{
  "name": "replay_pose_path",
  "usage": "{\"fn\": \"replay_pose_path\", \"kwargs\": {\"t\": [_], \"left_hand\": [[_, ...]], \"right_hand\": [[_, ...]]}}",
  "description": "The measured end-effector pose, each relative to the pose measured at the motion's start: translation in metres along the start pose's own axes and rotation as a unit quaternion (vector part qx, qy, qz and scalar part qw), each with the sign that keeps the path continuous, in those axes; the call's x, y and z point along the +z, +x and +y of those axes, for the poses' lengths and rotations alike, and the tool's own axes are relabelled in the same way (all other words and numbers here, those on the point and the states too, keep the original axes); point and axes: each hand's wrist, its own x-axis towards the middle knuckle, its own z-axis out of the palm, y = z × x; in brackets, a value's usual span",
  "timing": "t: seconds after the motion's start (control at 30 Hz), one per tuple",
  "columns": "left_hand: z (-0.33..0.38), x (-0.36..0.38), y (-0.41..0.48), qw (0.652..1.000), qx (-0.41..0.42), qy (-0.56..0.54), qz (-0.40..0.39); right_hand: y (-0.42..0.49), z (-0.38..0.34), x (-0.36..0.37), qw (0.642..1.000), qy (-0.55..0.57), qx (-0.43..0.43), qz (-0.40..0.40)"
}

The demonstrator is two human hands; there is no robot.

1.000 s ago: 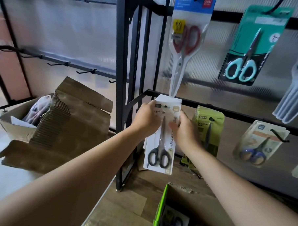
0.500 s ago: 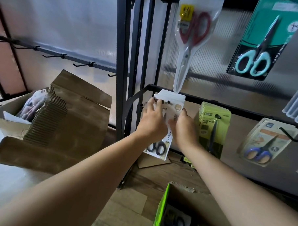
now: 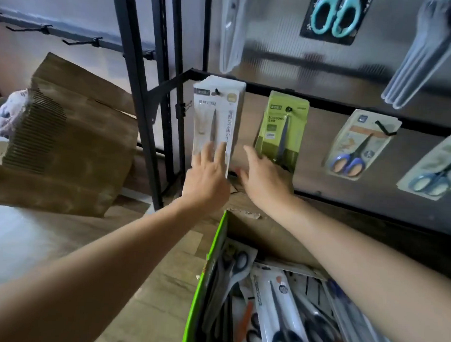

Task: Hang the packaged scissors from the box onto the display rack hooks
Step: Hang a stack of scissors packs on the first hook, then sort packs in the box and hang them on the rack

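"On the lower rail of the black metal display rack (image 3: pixel 325 104), at its left end: status of the item?" the inspector asks.

"The white card pack of scissors with a slim grey blade (image 3: pixel 216 118) hangs upright from a black wire hook (image 3: pixel 217 92), which passes through its top slot. It appears to front a small stack of like packs. Judged: hung, needing only to be settled."

"Hands?"

"Left hand (image 3: pixel 206 180): fingers straight and slightly fanned, fingertips (image 3: pixel 222 150) laid flat on the pack's lower face. Nothing is gripped. Right hand (image 3: pixel 264 177): spread, holding nothing, just beside the pack's lower right corner and in front of the foot of the lime-green scissors pack (image 3: pixel 282 126). Whether it touches that pack, I cannot tell."

"Recommendation for the step?"

"Press lightly with flat fingers so the pack hangs square and sits well back on the hook. Avoid any upward push, which could ride the slot off the hook's tip. Keep the right hand clear of the green neighbour so it is not set swinging, then draw both hands straight back. More stock lies in the green-edged cardboard box (image 3: pixel 207 268) beneath the right forearm."
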Motion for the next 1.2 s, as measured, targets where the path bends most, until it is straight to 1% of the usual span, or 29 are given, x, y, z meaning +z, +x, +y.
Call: {"fn": "replay_pose_path", "kwargs": {"t": [0.17,0.27,0.37,0.47,0.53,0.6,0.67,0.7,0.77,0.83,0.9,1.0,1.13,1.2], "left_hand": [[0.039,0.038,-0.036,0.997,0.051,0.052,-0.030],[0.064,0.062,-0.057,0.993,0.074,0.060,-0.073],[0.082,0.088,-0.083,0.981,0.122,0.094,-0.121],[0.095,0.115,-0.108,0.956,0.183,0.133,-0.185],[0.101,0.129,-0.121,0.936,0.222,0.141,-0.236],[0.103,0.139,-0.132,0.904,0.257,0.137,-0.312],[0.102,0.144,-0.140,0.869,0.278,0.158,-0.378],[0.100,0.146,-0.142,0.858,0.278,0.173,-0.396],[0.092,0.149,-0.145,0.857,0.248,0.196,-0.407],[0.082,0.151,-0.146,0.870,0.182,0.205,-0.409],[0.075,0.152,-0.146,0.883,0.118,0.190,-0.412],[0.073,0.153,-0.149,0.898,0.100,0.144,-0.404],[0.082,0.156,-0.159,0.908,0.087,0.103,-0.396],[0.088,0.155,-0.161,0.918,0.068,0.054,-0.387]], "right_hand": [[-0.067,0.051,0.001,0.996,-0.046,-0.006,-0.072],[-0.109,0.088,0.006,0.989,-0.066,0.016,-0.130],[-0.148,0.128,0.016,0.980,-0.098,0.003,-0.171],[-0.181,0.158,0.030,0.967,-0.104,0.001,-0.234],[-0.197,0.173,0.042,0.957,-0.080,-0.017,-0.279],[-0.210,0.180,0.050,0.939,-0.035,0.006,-0.342],[-0.220,0.183,0.060,0.913,-0.016,0.029,-0.406],[-0.224,0.184,0.065,0.905,-0.018,0.031,-0.423],[-0.229,0.184,0.072,0.897,-0.012,0.040,-0.439],[-0.225,0.183,0.074,0.892,0.012,0.064,-0.448],[-0.217,0.182,0.071,0.878,0.042,0.097,-0.467],[-0.209,0.180,0.071,0.861,0.089,0.140,-0.481],[-0.206,0.173,0.066,0.866,0.151,0.207,-0.430],[-0.205,0.169,0.064,0.868,0.167,0.235,-0.404]]}}
